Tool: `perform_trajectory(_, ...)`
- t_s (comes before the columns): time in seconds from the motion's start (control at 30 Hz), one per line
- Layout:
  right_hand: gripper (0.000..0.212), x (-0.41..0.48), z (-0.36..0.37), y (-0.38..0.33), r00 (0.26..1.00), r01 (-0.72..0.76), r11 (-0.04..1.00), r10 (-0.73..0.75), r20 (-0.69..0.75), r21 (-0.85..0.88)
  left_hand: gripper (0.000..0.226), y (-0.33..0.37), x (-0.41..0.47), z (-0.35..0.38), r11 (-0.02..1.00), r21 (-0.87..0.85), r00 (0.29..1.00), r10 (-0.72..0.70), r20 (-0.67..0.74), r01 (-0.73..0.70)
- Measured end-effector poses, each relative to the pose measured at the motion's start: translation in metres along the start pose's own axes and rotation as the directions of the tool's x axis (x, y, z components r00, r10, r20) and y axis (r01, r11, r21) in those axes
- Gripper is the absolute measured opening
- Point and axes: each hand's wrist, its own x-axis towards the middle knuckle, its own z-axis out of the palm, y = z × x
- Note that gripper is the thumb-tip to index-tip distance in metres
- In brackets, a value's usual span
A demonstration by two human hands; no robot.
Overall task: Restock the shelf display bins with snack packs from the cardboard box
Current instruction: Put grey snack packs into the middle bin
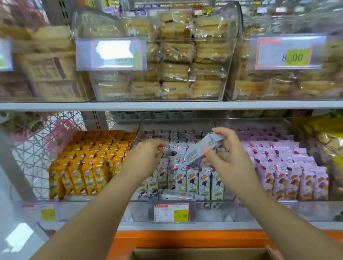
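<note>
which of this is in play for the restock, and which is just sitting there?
In play: right hand holding grey snack pack; left hand in middle bin; cardboard box.
Untouched: yellow packs, pink packs, bread bins, price tag, wire basket.

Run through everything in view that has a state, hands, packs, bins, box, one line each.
right hand: pinches the grey snack pack above the middle bin.
grey snack pack: tilted, clear of the rows.
left hand: fingers curled onto the grey rows; grip unclear.
middle bin: nearly full, rows upright, one flat pack in front.
yellow packs: upright, rows full.
pink packs: upright, rows full.
cardboard box: open.
</note>
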Motion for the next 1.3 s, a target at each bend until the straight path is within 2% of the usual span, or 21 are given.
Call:
perform_trajectory(0.17, 0.031, 0.038, 0.023, 0.011, 0.994, -0.09, 0.996, 0.089, -0.057, -0.015, 0.034, -0.01, 0.034, -0.001, 0.956, 0.283, 0.986, 0.024, 0.163, -0.07)
perform_trajectory(0.33, 0.03, 0.062, 0.033, 0.018, 0.981, -0.158, 0.987, 0.155, -0.115, -0.013, 0.034, -0.015, 0.053, -0.002, 0.973, 0.215, 0.952, 0.021, 0.305, -0.09)
perform_trajectory(0.5, 0.014, 0.069, 0.038, 0.013, 0.979, -0.191, 0.977, 0.197, -0.058, 0.093, 0.031, -0.012, 0.053, -0.007, 0.974, 0.2, 0.941, 0.038, 0.336, -0.11)
perform_trajectory(0.57, 0.014, 0.063, 0.034, 0.012, 0.981, -0.192, 0.977, 0.192, 0.004, 0.093, 0.027, -0.009, 0.049, -0.016, 0.996, 0.071, 0.972, 0.042, 0.231, -0.06)
perform_trajectory(0.63, 0.023, 0.056, 0.03, 0.016, 0.985, -0.161, 0.984, 0.154, 0.083, 0.078, 0.026, -0.008, 0.041, -0.027, 0.971, -0.237, 0.992, -0.007, 0.128, 0.037)
perform_trajectory(0.7, 0.028, 0.05, 0.026, 0.02, 0.987, -0.079, 0.997, 0.075, 0.145, 0.019, 0.021, -0.004, 0.031, -0.036, 0.808, -0.567, 0.978, -0.055, 0.203, 0.163)
perform_trajectory(0.73, 0.031, 0.049, 0.025, 0.021, 0.984, -0.043, 0.999, 0.043, 0.17, -0.002, 0.019, -0.002, 0.025, -0.037, 0.734, -0.641, 0.959, -0.052, 0.278, 0.226)
perform_trajectory(0.77, 0.034, 0.048, 0.025, 0.022, 0.981, -0.023, 1.0, 0.023, 0.19, -0.006, 0.019, -0.002, 0.021, -0.036, 0.725, -0.644, 0.944, -0.025, 0.33, 0.244)
perform_trajectory(0.8, 0.038, 0.048, 0.025, 0.023, 0.978, -0.017, 1.0, 0.018, 0.206, -0.006, 0.02, -0.003, 0.019, -0.033, 0.759, -0.61, 0.936, 0.002, 0.352, 0.227)
perform_trajectory(0.87, 0.044, 0.047, 0.027, 0.022, 0.975, -0.013, 1.0, 0.013, 0.222, 0.001, 0.02, -0.005, 0.016, -0.029, 0.781, -0.589, 0.934, 0.021, 0.358, 0.209)
perform_trajectory(0.9, 0.049, 0.047, 0.029, 0.022, 0.975, -0.051, 0.998, 0.044, 0.218, 0.028, 0.018, -0.006, 0.016, -0.027, 0.754, -0.618, 0.936, 0.013, 0.353, 0.223)
perform_trajectory(0.97, 0.071, 0.048, 0.029, 0.021, 0.968, -0.187, 0.976, 0.164, 0.189, 0.113, 0.016, -0.007, 0.016, -0.027, 0.675, -0.699, 0.947, 0.001, 0.321, 0.236)
perform_trajectory(1.0, 0.074, 0.049, 0.028, 0.019, 0.957, -0.246, 0.962, 0.223, 0.183, 0.117, 0.018, -0.007, 0.016, -0.027, 0.664, -0.716, 0.958, 0.0, 0.287, 0.215)
perform_trajectory(1.03, 0.064, 0.05, 0.028, 0.015, 0.957, -0.242, 0.968, 0.228, 0.177, 0.061, 0.021, -0.008, 0.018, -0.027, 0.694, -0.699, 0.97, 0.0, 0.242, 0.174)
perform_trajectory(1.1, 0.039, 0.053, 0.029, 0.007, 0.972, -0.12, 0.979, 0.15, 0.183, -0.165, 0.027, -0.006, 0.021, -0.031, 0.784, -0.618, 0.99, 0.024, 0.14, 0.069)
perform_trajectory(1.2, 0.042, 0.063, 0.038, -0.003, 0.968, -0.023, 0.959, 0.092, 0.235, -0.283, 0.043, 0.001, 0.027, -0.034, 0.823, -0.569, 0.996, 0.051, 0.077, 0.002)
perform_trajectory(1.3, 0.042, 0.073, 0.044, -0.008, 0.953, 0.038, 0.942, 0.066, 0.296, -0.333, 0.042, 0.008, 0.03, -0.035, 0.811, -0.583, 0.995, 0.087, 0.053, -0.04)
